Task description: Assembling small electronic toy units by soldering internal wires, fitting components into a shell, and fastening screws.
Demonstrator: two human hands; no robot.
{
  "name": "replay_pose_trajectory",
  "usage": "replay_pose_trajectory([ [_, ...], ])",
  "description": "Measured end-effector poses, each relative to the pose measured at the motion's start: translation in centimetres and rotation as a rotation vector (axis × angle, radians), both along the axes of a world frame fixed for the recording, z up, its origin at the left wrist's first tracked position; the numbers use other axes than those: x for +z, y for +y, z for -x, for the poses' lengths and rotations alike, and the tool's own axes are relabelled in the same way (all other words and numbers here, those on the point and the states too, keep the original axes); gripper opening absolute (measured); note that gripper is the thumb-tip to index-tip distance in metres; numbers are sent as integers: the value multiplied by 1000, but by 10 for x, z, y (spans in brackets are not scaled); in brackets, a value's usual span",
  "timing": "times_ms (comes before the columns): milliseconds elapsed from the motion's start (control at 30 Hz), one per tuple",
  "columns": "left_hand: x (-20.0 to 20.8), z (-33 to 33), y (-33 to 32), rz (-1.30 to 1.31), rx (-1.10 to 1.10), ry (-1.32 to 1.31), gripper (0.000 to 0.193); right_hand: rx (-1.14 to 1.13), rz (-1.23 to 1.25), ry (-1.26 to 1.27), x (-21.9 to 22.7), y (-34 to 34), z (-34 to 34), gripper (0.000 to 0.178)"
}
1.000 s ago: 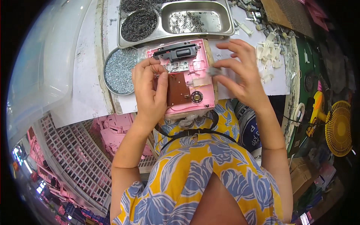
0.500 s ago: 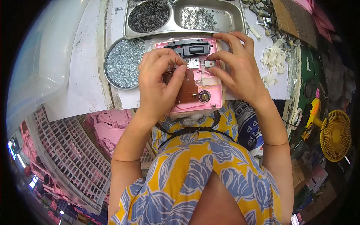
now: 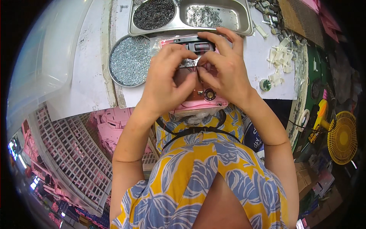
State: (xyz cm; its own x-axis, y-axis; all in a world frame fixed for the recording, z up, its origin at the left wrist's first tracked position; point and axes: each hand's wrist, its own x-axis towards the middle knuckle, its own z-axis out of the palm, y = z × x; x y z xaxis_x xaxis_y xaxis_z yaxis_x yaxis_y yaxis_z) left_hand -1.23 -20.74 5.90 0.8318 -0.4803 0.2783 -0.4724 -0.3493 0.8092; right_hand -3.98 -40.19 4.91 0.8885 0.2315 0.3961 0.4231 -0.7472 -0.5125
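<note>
A pink plastic housing (image 3: 186,104) lies at the table's near edge, with a brown circuit board (image 3: 190,95), a black slotted part (image 3: 201,47) and a round black component (image 3: 209,94) in it. Over its middle, my left hand (image 3: 164,78) is curled, thumb and forefinger bent toward thin dark wires (image 3: 195,67). My right hand (image 3: 231,66) meets it from the other side, its thumb and forefinger closed around the same wires. The fingers partly hide the wire ends and the silver metal parts beneath.
Beyond the housing stands a metal tray (image 3: 238,17) of springs and small metal pieces. A round dish (image 3: 129,61) of screws is to the left. White plastic parts (image 3: 281,57) and a small green-and-white spool (image 3: 265,84) lie right. A yellow fan (image 3: 342,137) stands farther right.
My right hand has moved left, off the small metal-cased part, to the wires beside my left fingers. The green-and-white spool has come into view. The housing appears slightly shifted.
</note>
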Motion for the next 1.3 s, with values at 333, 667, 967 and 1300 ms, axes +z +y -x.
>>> replay_pose_trajectory([
  [333,-17,1,-5,-124,-9,-214,23,-43,-52,-19,-3,-3,9,15],
  [667,-14,32,10,-161,413,-393,33,39,-286,121,7,-11,28,17],
  [967,16,11,-27,69,-164,414,15,154,-354,-10,13,-39,22,19],
  [1300,9,8,-35,104,-21,585,7,-92,-318,-54,10,-126,75,11],
])
